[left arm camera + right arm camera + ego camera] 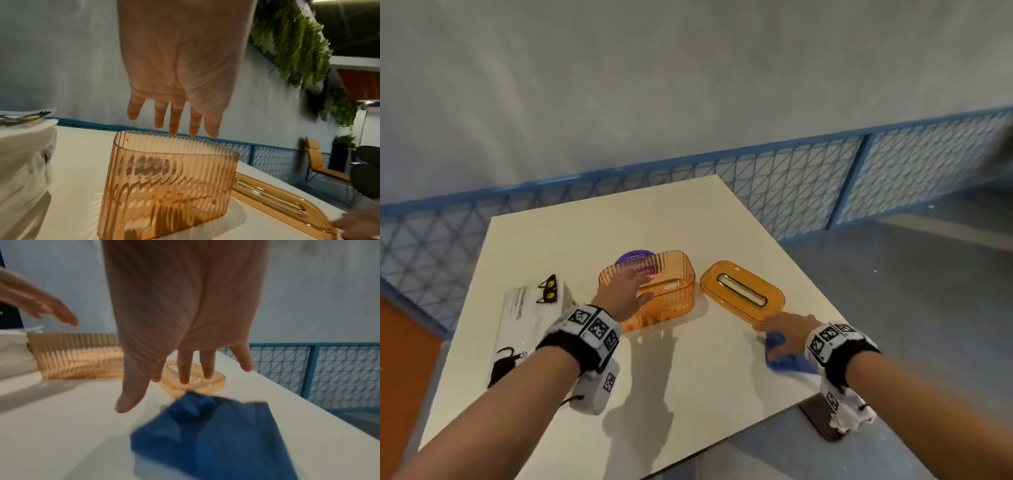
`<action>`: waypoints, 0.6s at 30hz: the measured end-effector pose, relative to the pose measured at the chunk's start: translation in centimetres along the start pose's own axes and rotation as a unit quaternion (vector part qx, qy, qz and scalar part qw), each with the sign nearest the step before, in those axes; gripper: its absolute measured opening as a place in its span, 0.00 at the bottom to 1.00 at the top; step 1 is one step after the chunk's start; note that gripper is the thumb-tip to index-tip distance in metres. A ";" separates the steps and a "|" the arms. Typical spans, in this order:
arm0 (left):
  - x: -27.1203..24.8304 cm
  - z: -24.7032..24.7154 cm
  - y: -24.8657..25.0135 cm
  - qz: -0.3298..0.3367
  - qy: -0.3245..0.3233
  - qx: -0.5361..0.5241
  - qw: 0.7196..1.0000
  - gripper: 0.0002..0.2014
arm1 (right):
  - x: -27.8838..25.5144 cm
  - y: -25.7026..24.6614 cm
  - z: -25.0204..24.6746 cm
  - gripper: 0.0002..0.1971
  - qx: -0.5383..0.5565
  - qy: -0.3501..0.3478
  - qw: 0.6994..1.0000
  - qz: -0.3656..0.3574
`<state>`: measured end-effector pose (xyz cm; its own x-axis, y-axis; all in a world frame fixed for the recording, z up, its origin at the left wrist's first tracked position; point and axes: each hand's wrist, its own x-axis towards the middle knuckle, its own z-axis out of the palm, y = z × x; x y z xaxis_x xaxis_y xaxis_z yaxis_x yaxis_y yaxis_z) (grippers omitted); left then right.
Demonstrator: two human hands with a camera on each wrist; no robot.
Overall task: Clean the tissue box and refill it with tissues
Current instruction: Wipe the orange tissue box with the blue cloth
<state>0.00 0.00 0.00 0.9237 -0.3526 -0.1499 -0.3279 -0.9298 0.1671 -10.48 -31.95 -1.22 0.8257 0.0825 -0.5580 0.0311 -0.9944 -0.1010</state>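
Observation:
An orange ribbed see-through tissue box (667, 294) (168, 186) (78, 360) stands open on the white table (654, 377). Its orange lid (743, 291) (283, 201) (195, 381), with a slot, lies flat to the right. My left hand (625, 291) (174, 120) hovers over the box's near-left rim with straight fingers, holding nothing. My right hand (780, 334) (185, 376) is spread just above a blue cloth (787, 359) (216, 434) near the table's right edge. A white tissue pack (527, 325) (22, 162) with black cats lies at the left.
A purple round lid or tub (635, 258) sits behind the box. A dark phone-like slab (822, 421) lies at the table's front right corner. A blue mesh fence (808, 185) runs behind the table; grey floor lies to the right.

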 end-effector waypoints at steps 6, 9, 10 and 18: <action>2.3 0.4 0.6 -0.015 -0.122 -0.057 0.991 0.22 | 0.7 1.9 3.8 0.43 -0.076 -0.047 0.996 0.013; 2.8 0.9 1.3 -0.009 -0.140 -0.056 0.989 0.19 | 0.7 1.7 4.6 0.40 -0.087 -0.025 0.996 0.013; 3.0 1.1 1.4 -0.006 -0.142 -0.050 0.989 0.18 | 0.7 1.8 4.9 0.39 -0.084 -0.014 0.996 0.010; 3.0 2.2 1.7 0.018 -0.123 -0.132 0.983 0.14 | 0.3 1.7 5.5 0.26 0.014 0.061 0.997 0.033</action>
<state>1.73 -2.88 -2.29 0.8258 -0.4303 -0.3646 -0.2667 -0.8675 0.4198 -13.26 -33.23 -6.10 0.8882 0.0062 -0.4594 -0.0405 -0.9950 -0.0918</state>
